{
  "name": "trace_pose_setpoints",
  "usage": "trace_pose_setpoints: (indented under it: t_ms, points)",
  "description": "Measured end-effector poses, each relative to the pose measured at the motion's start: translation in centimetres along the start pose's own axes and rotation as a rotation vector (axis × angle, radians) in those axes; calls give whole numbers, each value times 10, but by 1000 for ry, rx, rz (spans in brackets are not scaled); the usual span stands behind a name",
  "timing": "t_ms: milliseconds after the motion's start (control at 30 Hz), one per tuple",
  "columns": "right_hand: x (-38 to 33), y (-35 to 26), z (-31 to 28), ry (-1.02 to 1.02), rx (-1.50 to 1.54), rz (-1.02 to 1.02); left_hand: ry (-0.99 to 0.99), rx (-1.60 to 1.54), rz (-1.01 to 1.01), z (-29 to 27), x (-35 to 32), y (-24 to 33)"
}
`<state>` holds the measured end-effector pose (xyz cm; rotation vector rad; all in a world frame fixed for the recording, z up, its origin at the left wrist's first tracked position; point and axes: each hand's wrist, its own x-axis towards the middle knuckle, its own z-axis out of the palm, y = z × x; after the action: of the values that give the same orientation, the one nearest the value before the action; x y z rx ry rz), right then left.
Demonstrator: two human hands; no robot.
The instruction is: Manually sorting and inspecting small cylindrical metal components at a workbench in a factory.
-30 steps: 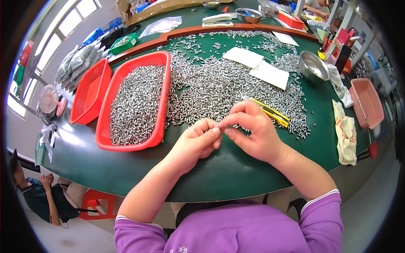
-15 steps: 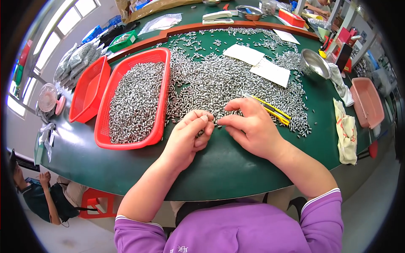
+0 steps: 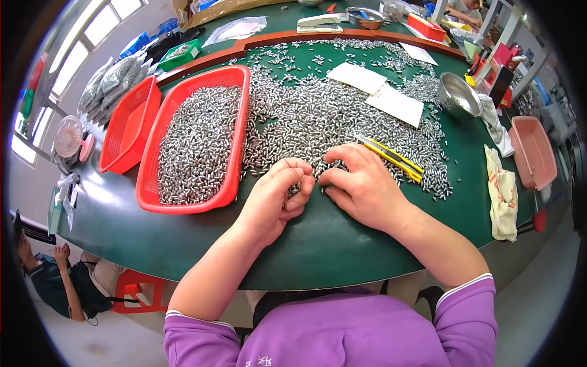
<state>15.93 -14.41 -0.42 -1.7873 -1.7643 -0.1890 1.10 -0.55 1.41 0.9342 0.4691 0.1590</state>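
A large heap of small silver metal pieces (image 3: 330, 116) covers the green table (image 3: 318, 244). My left hand (image 3: 278, 196) rests at the heap's near edge with its fingers curled in, fingertips among the pieces. My right hand (image 3: 361, 183) lies right beside it, fingers bent down onto the pieces; what it holds is hidden. The two hands nearly touch. A red basket (image 3: 232, 85) full of the same silver pieces stands to the left of my left hand.
An empty red basket (image 3: 125, 131) sits further left. Two yellow utility knives (image 3: 394, 156) lie by my right hand. White paper sheets (image 3: 394, 104), a metal bowl (image 3: 458, 95), cloths (image 3: 501, 189) and a pink tray (image 3: 535, 150) are to the right. A person (image 3: 61, 287) sits low at left.
Both hands have come down from a raised pinch near the table's edge and moved forward onto the near edge of the heap.
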Motion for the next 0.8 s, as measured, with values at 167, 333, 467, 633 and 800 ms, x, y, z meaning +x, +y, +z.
trace_pose_setpoints:
  t_ms: [167,333,467,633,800]
  points:
    - [0,-1,-3,-10,9,-48,-8,-19,14,0,1,0]
    - [0,0,-1,-26,-8,-63,-45,-42,6,-3,2,-1]
    - [5,2,-3,26,27,26,-69,-54,7,-5,2,-1]
    - [8,3,-23,118,33,-4,-43,-32,15,-2,1,0]
    - [1,4,-15,25,-21,-69,-62,-32,27,-3,2,-1]
